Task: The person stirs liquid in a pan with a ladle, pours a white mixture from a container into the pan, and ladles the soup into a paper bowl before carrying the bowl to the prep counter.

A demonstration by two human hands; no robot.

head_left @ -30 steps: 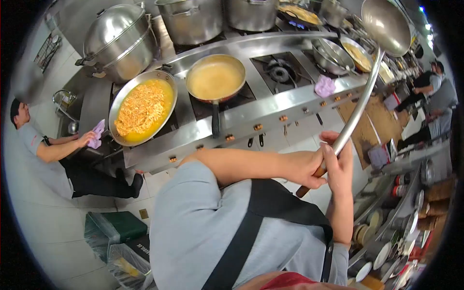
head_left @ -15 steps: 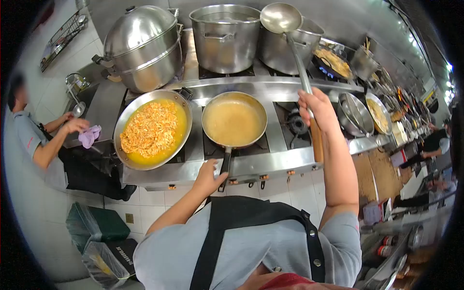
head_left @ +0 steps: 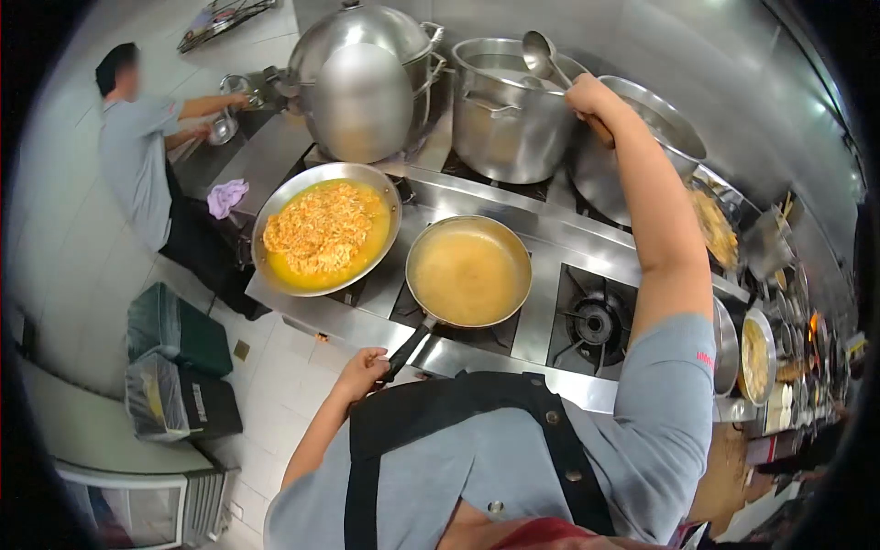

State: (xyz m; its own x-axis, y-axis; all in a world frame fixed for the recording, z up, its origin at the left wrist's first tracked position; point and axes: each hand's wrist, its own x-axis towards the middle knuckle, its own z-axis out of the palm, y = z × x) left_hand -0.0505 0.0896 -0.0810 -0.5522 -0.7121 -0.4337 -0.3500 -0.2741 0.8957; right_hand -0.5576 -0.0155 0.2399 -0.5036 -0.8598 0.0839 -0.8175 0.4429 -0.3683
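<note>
My right hand is wrapped round the wooden-ended handle of a long steel ladle. The ladle's bowl hangs over the open mouth of a tall steel stockpot. Low in front of me, my left hand is closed at the end of the black handle of a frying pan. Cloudy tan liquid fills that pan, which sits on the stove. To its left stands a wide steel pan holding shredded orange food in yellow liquid.
A domed-lid steamer pot stands behind the wide pan. Right of the frying pan is a bare burner. A co-worker stands at the left by the sink, near a purple cloth. Bins stand on the floor.
My right hand has carried the ladle back and lowered its bowl to the stockpot. My left hand has closed at the pan handle. The view has turned; the co-worker's hands have left the cloth.
</note>
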